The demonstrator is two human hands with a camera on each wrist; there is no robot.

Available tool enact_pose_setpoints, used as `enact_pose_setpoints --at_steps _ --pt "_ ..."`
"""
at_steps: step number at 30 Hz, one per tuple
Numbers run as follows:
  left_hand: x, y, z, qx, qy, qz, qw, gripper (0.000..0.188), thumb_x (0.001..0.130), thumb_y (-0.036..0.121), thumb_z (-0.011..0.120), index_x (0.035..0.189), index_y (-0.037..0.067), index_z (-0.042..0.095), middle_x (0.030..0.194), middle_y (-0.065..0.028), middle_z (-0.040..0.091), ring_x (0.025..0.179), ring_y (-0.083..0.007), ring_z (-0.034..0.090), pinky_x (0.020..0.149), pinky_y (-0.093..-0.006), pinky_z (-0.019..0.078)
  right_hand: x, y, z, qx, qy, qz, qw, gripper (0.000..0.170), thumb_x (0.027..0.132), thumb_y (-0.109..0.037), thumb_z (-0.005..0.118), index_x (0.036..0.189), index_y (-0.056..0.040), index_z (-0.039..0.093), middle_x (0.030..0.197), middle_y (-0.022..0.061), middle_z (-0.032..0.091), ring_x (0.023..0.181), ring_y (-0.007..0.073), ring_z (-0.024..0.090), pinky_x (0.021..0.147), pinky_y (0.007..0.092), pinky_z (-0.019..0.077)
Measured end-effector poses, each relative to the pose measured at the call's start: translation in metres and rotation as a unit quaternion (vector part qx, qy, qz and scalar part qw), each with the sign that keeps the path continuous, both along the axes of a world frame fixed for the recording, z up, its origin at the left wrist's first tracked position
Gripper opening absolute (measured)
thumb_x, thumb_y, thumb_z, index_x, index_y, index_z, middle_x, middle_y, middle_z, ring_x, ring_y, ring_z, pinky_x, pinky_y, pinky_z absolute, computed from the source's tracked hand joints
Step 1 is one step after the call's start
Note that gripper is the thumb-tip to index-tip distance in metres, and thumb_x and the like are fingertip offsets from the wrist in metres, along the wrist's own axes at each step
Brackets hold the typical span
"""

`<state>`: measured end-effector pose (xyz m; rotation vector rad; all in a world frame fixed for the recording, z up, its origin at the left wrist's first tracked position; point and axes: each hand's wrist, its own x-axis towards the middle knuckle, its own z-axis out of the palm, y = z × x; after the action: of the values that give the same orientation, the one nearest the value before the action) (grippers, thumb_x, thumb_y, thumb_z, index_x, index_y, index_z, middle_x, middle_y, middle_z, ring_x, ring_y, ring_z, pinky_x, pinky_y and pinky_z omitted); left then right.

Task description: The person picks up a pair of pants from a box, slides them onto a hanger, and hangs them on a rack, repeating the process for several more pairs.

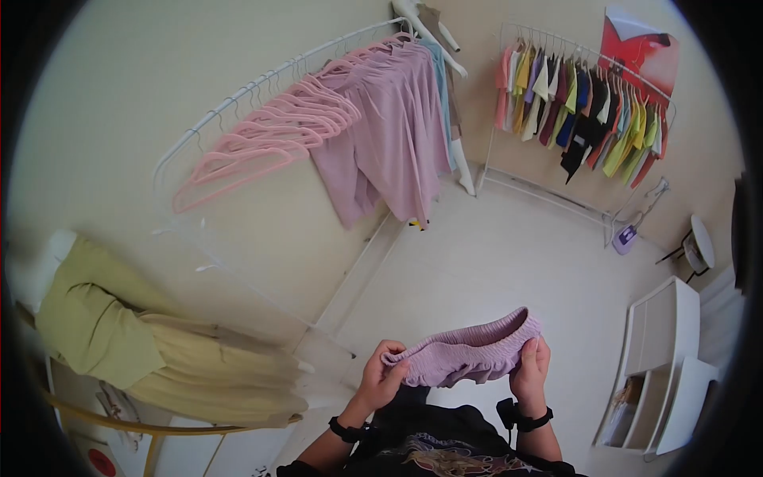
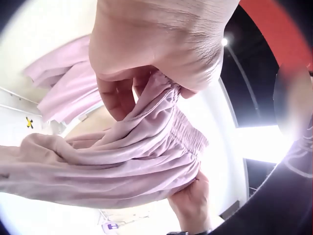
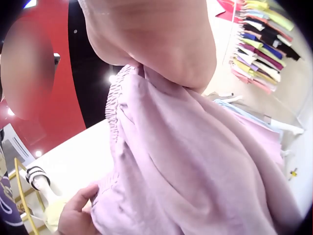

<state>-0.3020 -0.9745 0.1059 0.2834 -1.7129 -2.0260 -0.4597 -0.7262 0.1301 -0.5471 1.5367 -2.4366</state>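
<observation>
Lilac elastic-waist pants (image 1: 457, 364) are held up in front of the person's body, the gathered waistband stretched wide between both hands. The left hand (image 1: 383, 375) pinches one end of the waistband, thumb in front. At the opposite end, the right hand (image 1: 530, 369) grips the band by its side. In the left wrist view, the pants' cloth (image 2: 122, 166) falls in loose folds below the curled left fingers (image 2: 117, 98). The right wrist view shows the pants (image 3: 181, 156) draping from under the right hand (image 3: 151, 39), whose fingertips are hidden.
A white wall rack (image 1: 230, 99) carries several pink hangers (image 1: 262, 147) and hanging lilac pants (image 1: 385, 131). A second rack of colourful tops (image 1: 588, 103) stands at the back right. A mannequin in green and yellow clothes (image 1: 119, 326) is at left, a white cabinet (image 1: 648, 358) at right.
</observation>
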Motion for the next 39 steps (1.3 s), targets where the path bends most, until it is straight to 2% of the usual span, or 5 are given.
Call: enact_pose_setpoints --at_steps 14,20,30,35,39 --pt "-0.146 -0.179 0.011 0.032 -0.128 -0.138 0.982 0.018 0.095 0.008 0.052 0.111 0.003 0.058 0.096 0.0018 0.055 0.09 -0.0084 0.049 0.084 -0.0257 0.0424 -0.169 -0.16 0.082 0.117 0.18 -0.005 0.977 0.049 0.11 -0.042 0.066 0.109 0.006 0.074 0.088 0.0037 0.071 0.08 0.0113 0.062 0.073 0.0278 0.0493" --pt "-0.168 -0.209 0.014 -0.105 -0.158 0.015 0.982 0.012 0.091 0.003 0.062 0.101 0.003 0.056 0.091 -0.0043 0.068 0.082 -0.0101 0.059 0.073 -0.0296 0.0502 -0.264 -0.229 0.072 0.066 0.222 0.245 0.941 0.034 0.105 -0.027 0.073 0.099 0.0066 0.071 0.082 0.0083 0.07 0.073 0.0157 0.062 0.068 0.028 0.0477" --pt "-0.261 -0.236 0.075 -0.131 -0.076 0.273 0.95 0.016 0.093 -0.011 0.063 0.1 0.002 0.056 0.1 -0.0116 0.078 0.093 -0.0135 0.072 0.085 -0.0291 0.0579 -0.422 -0.388 0.061 0.206 0.196 0.691 0.664 0.037 0.098 -0.023 0.084 0.125 0.0002 0.071 0.115 0.0089 0.079 0.107 0.0174 0.074 0.094 0.0333 0.0574" --pt "-0.304 -0.239 0.091 -0.2 -0.106 0.281 0.933 0.016 0.091 -0.009 0.065 0.1 0.003 0.059 0.103 -0.0118 0.08 0.097 -0.0171 0.075 0.088 -0.0304 0.058 -0.478 -0.482 0.068 0.063 0.056 0.439 0.895 0.028 0.102 -0.014 0.077 0.125 -0.0011 0.067 0.105 0.0002 0.07 0.097 0.0099 0.067 0.091 0.0276 0.0537" --pt "-0.32 -0.236 0.095 -0.198 -0.123 0.336 0.913 0.015 0.091 -0.008 0.065 0.099 0.004 0.061 0.103 -0.0102 0.08 0.096 -0.0166 0.076 0.088 -0.0304 0.0582 -0.485 -0.583 0.091 0.031 0.168 0.361 0.917 0.032 0.102 -0.016 0.077 0.128 -0.0007 0.065 0.1 -0.0018 0.067 0.091 0.0064 0.06 0.083 0.0243 0.0501"
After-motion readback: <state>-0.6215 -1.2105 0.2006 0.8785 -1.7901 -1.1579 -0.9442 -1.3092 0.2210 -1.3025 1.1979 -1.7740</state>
